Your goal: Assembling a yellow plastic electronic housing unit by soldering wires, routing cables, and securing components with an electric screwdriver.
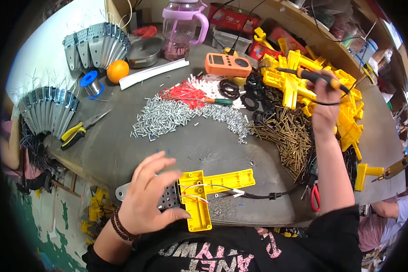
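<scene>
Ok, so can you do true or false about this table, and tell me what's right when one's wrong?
1. The right hand holds a soldering iron. True.
2. The left hand is clenched in a fist. False: its fingers are spread, near the yellow casing.
3. The round orange thing is beside the blue spool. True.
4. The big jug has a green handle. False: its handle is purple.
5. The pliers lie left of the little silver pieces. True.

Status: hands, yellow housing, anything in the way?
Left hand open at housing. Right hand gripping soldering iron, away from housing. Housing hollow side up; wires and left thumb overlap it.
</scene>
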{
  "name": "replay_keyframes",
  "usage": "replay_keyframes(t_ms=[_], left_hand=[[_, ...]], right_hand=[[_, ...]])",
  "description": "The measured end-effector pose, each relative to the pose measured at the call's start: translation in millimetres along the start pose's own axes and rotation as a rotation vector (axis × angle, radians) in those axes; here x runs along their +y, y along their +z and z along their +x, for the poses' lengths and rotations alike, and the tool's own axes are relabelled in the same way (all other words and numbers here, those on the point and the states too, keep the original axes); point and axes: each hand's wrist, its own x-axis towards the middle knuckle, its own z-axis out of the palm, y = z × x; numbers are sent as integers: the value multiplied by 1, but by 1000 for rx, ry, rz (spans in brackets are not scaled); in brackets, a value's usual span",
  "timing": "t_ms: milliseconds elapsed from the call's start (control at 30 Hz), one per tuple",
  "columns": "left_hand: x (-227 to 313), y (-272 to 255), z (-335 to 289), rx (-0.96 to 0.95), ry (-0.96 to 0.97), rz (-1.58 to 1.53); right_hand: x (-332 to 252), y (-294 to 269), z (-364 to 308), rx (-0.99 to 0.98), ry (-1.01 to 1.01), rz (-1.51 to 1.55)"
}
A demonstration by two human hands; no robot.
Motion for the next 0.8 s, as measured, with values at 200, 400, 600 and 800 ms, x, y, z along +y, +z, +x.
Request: replay_keyframes(t_ms=[200,400,600,800], left_hand=[[20,21,23,-87,154,45],[1,36,5,150,97,-70],[1,26,5,-9,177,-188],[4,26,2,-11,197,-173]], right_hand=[[78,-15,45,-254,242,-1000],[-63,33,-37,-950,425,-418],[-82,50,-94,-1107,-203,-272],[-95,57,-105,-1147,-373,-326]])
